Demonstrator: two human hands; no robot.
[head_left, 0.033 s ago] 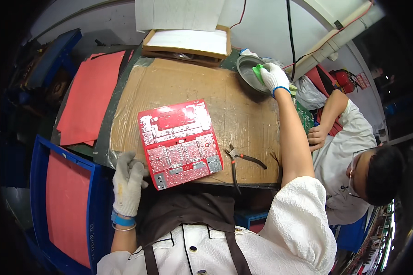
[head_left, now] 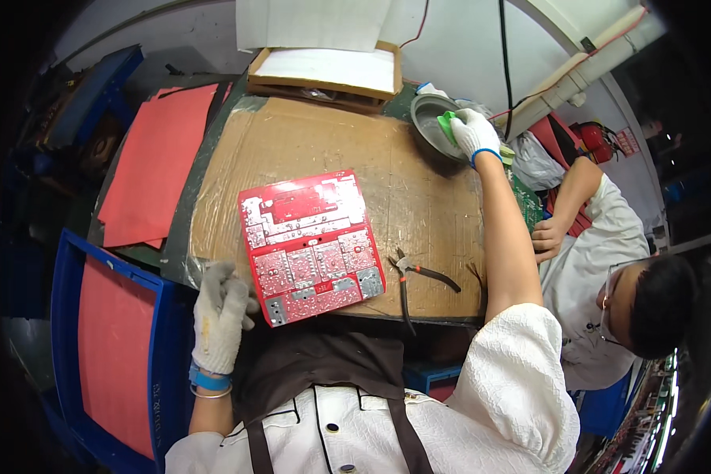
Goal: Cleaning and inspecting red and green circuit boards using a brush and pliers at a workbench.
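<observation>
A red circuit board (head_left: 312,249) with silvery solder areas lies slightly turned on the brown cardboard mat (head_left: 276,142). By its lower left corner is my left hand (head_left: 220,320) in a whitish, soiled glove, fingers loosely bent and apart, holding nothing I can see. My right arm reaches to the far right, where my gloved right hand (head_left: 475,133) pinches a bright green piece (head_left: 447,125), sponge or cloth, over a grey round basin (head_left: 428,118). Diagonal cutters (head_left: 407,272) with black and orange handles rest open-handled to the right of the board.
Red sheets (head_left: 158,166) lie at the left; below them stands a blue frame-like bin (head_left: 162,347) with a red sheet inside. A cardboard box (head_left: 324,69) holding white sheets sits at the back. At the right, a co-worker's hand (head_left: 547,237) is beside a green circuit board (head_left: 527,199).
The view has shifted very slightly. Hands, board and cutters otherwise look the same.
</observation>
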